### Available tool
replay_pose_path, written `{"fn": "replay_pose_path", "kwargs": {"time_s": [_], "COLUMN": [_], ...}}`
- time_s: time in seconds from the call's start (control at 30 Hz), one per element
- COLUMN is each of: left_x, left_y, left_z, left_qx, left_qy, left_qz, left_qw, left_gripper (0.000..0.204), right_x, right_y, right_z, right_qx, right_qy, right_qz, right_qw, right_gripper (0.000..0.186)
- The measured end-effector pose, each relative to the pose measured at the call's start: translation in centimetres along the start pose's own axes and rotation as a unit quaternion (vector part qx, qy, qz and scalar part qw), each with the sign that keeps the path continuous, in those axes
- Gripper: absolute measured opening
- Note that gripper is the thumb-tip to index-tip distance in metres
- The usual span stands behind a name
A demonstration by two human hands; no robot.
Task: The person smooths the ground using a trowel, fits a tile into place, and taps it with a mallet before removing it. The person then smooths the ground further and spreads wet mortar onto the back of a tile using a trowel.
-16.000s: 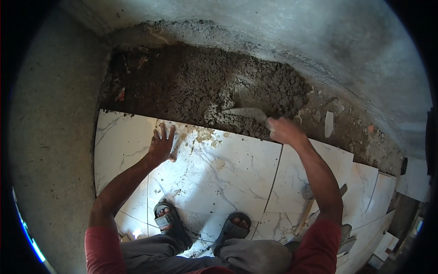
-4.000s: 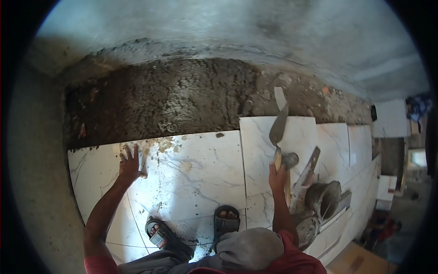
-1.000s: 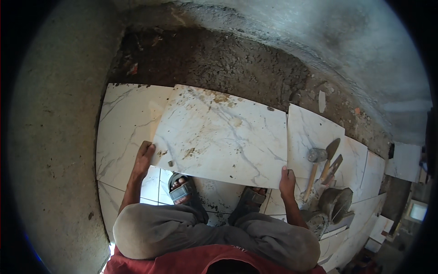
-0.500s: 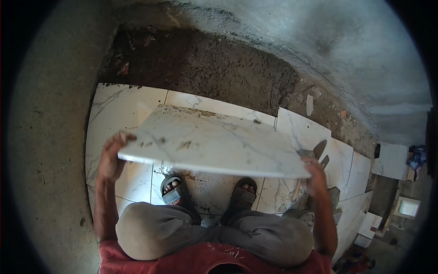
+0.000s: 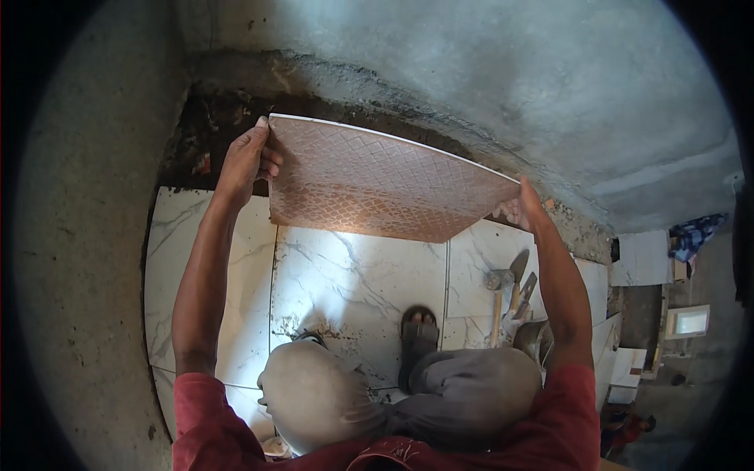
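My left hand (image 5: 247,157) grips the left side of a large tile (image 5: 377,177), near its top corner. My right hand (image 5: 522,200) holds the right end. The tile is raised on edge with its brown, cross-hatched back toward me, hiding much of the dark mortar bed (image 5: 204,133) along the wall. Below lie white marbled tiles (image 5: 345,282), with my sandalled feet on them. A mallet (image 5: 501,280), a trowel (image 5: 518,263), a flat tool (image 5: 528,286) and a bucket (image 5: 530,337), partly behind my right arm, rest to the right.
A concrete wall (image 5: 440,71) runs across the top, and a concrete strip (image 5: 86,259) borders the left. Loose tiles (image 5: 640,259), blue cloth (image 5: 691,231) and a white-framed object (image 5: 689,322) are at right. Another person in red (image 5: 632,428) is small at lower right.
The trowel held in my right hand four seconds ago now lies down. Both hands have lifted the tile from a flat, marbled-face-up position, moving it away from me and tipping its back toward me.
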State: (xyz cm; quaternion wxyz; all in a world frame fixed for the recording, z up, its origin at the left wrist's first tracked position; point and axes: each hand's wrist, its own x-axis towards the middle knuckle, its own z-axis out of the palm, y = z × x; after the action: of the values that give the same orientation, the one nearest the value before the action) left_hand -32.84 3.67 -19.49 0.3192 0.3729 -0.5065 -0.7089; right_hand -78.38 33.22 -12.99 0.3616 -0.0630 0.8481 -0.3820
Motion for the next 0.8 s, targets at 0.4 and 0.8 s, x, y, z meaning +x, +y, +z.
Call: {"fn": "replay_pose_path", "kwargs": {"time_s": [0.4, 0.8], "left_x": [-0.7, -6.1], "left_y": [2.9, 4.2], "left_z": [0.8, 1.0], "left_qx": [0.048, 0.079], "left_qy": [0.027, 0.076], "left_qz": [-0.118, -0.309], "left_qw": [0.992, 0.945], "left_gripper": [0.059, 0.049], "right_x": [-0.1, 6.1], "right_y": [-2.1, 13.4], "right_z": [-2.9, 0.2], "right_qx": [-0.019, 0.081], "right_qy": [-0.354, -0.312], "right_qz": [0.08, 0.122], "right_qw": [0.931, 0.939], "right_gripper": [0.103, 0.015]}}
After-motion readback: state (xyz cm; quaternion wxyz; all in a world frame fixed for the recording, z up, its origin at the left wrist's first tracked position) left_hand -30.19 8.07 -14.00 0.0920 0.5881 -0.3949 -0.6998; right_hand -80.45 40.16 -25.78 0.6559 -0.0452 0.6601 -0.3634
